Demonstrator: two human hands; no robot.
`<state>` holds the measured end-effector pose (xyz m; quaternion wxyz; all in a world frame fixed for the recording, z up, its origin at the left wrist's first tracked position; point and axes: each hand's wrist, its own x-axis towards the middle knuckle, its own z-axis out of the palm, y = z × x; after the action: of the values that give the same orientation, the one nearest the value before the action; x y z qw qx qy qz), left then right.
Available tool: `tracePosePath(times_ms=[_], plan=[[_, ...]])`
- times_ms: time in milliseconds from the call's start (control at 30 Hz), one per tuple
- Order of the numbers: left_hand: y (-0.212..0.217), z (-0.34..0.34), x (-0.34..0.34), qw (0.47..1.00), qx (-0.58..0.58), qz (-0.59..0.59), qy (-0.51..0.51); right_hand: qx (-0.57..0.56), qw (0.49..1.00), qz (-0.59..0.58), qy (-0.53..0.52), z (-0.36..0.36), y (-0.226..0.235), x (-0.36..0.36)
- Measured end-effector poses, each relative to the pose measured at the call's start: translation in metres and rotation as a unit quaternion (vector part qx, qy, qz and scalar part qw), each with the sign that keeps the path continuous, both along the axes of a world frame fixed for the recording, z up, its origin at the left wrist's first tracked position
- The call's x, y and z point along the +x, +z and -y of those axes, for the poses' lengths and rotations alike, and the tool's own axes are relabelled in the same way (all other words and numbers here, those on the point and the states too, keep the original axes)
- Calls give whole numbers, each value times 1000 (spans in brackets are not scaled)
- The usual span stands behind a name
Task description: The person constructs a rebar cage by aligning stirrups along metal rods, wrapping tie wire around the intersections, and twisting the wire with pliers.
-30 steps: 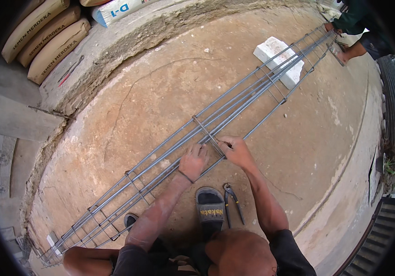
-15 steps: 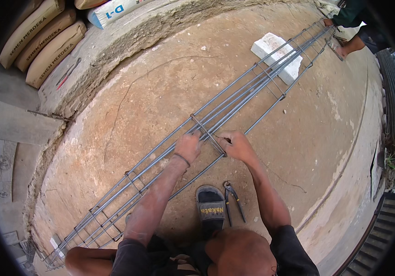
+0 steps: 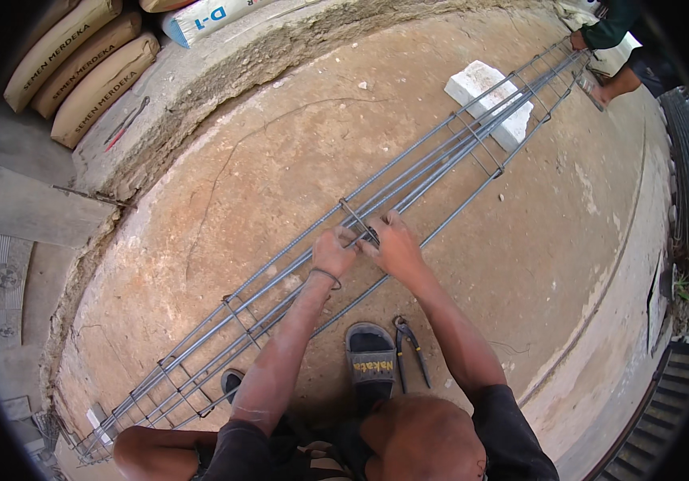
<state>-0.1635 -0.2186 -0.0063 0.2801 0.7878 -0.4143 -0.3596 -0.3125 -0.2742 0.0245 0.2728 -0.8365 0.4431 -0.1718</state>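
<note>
A long cage of steel reinforcing bars [image 3: 259,281] runs diagonally from lower left to upper right, with square stirrups around its bars. Near its middle, my left hand [image 3: 334,251] is closed, fingers curled over the inner bars beside a stirrup [image 3: 352,215]. My right hand [image 3: 396,243] is bent over the same stirrup from the right, its thumb close to the left fingertips. Whatever its closed fingers pinch is hidden. Pincers with dark, yellow-marked handles [image 3: 413,353] lie on the ground beside my sandalled foot [image 3: 370,361].
A white block [image 3: 489,103] supports the cage's far part, where another person's hand [image 3: 577,40] touches its end. Stacked brown sacks [image 3: 104,90] stand at upper left behind a rough concrete ledge [image 3: 224,76]. Thin wire [image 3: 236,144] lies on the ground. A dark grating [image 3: 653,417] is at lower right.
My right hand has moved left and slightly up, from the stirrup's right side onto the inner bars near my left hand. The left hand stays at the bars. The view has shifted slightly.
</note>
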Motion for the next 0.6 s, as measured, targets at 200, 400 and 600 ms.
tracePosePath(times_ms=[200, 400, 600], plan=[[-15, 1, -8, 993, -66, -100, 1, 33, 999, -3, 25, 5, 1, -10], [-16, -2, 16, 987, -28, -154, 26, 19, 993, -25, 114, 9, -4, 4], [-2, -10, -3, 983, -127, 59, -116, -27, 990, -28, 135, 10, -6, -5]])
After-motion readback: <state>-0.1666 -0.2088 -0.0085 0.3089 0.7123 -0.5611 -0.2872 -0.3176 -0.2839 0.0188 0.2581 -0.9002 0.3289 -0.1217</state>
